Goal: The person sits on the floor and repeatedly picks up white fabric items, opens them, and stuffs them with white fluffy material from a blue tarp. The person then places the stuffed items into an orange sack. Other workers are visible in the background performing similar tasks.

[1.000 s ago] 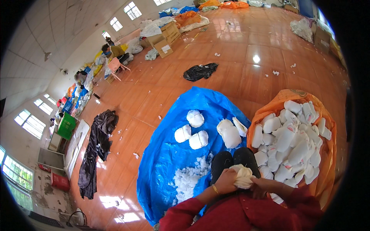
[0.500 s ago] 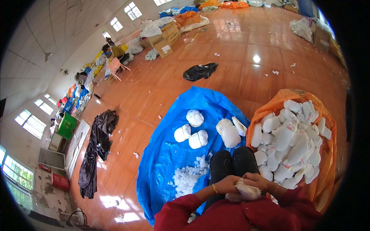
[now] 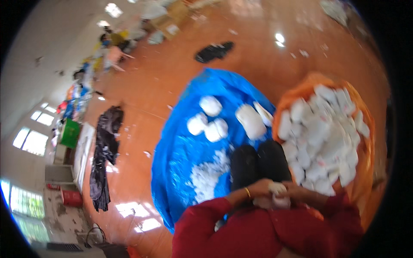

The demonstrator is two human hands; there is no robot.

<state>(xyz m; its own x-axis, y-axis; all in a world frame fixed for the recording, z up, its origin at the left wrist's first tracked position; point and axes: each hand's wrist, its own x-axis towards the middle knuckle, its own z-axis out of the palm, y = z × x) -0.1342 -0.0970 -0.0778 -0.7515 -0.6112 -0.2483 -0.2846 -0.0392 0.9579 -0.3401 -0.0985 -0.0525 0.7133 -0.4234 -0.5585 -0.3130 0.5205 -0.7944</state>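
Observation:
Above my lap, both hands close on a small white fabric piece, my left hand with a yellow bracelet at its wrist and my right hand from the other side. Blur and the fingers hide most of its shape. In front of my dark-trousered knees spreads a blue plastic sheet. Rounded white bundles lie on it in a group of three, with a larger white stack to their right. Loose white fluffy stuffing is heaped left of my knees.
On my right an orange sack stands open, full of white padded pieces. Black plastic and a dark crumpled sheet lie on the tiled floor. A green crate and red box stand along the left wall.
The whole view has tilted downward and is blurred, so the sheet and sack appear higher. Both hands keep hold of the white fabric piece, drawn closer together around it.

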